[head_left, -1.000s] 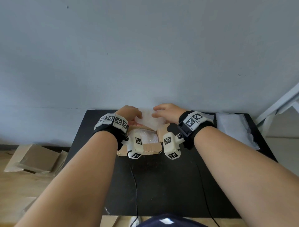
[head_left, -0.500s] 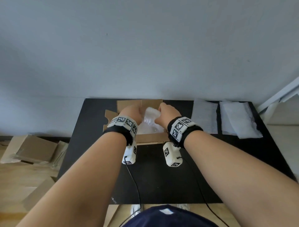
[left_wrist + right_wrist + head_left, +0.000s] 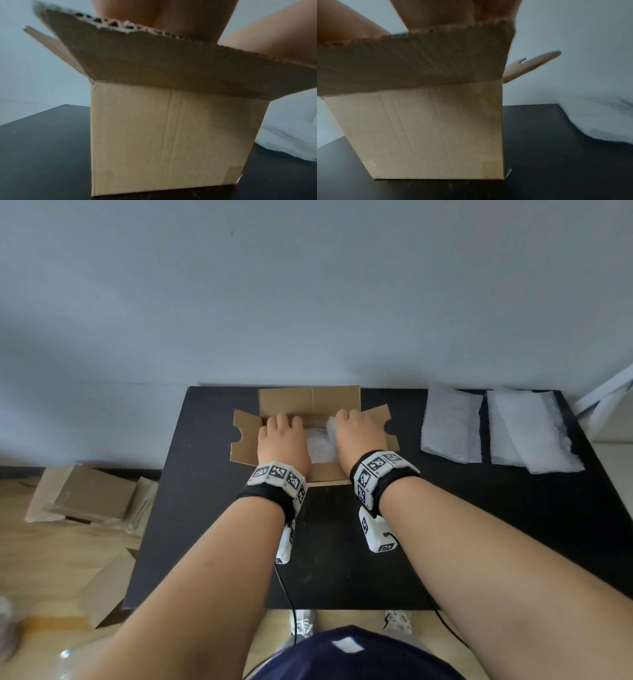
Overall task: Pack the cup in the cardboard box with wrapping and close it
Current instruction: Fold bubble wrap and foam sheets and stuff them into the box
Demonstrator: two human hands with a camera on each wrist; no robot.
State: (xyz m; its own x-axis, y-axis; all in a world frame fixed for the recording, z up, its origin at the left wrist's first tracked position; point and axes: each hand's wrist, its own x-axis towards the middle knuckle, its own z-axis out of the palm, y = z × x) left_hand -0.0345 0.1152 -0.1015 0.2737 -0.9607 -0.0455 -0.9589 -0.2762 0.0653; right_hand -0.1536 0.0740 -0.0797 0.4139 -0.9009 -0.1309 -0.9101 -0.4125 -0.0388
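The open cardboard box (image 3: 310, 402) stands at the back middle of the black table (image 3: 342, 542), all its flaps spread outward. A white bubble-wrapped bundle (image 3: 320, 446) sits inside it; the cup itself is hidden by the wrap. My left hand (image 3: 282, 434) reaches into the box on the bundle's left, and my right hand (image 3: 358, 431) on its right, both with fingers bent down around it. The fingertips are hidden inside the box. Both wrist views show only the box's front wall (image 3: 171, 135) (image 3: 428, 128) and front flap.
Two spare sheets of bubble wrap (image 3: 450, 429) (image 3: 529, 433) lie at the table's back right. Flattened cardboard boxes (image 3: 92, 498) lie on the wooden floor to the left. The wall is right behind the box.
Both hands have lowered the wrapped bundle from above the box down into it. The head camera has tilted down, so more of the table shows.
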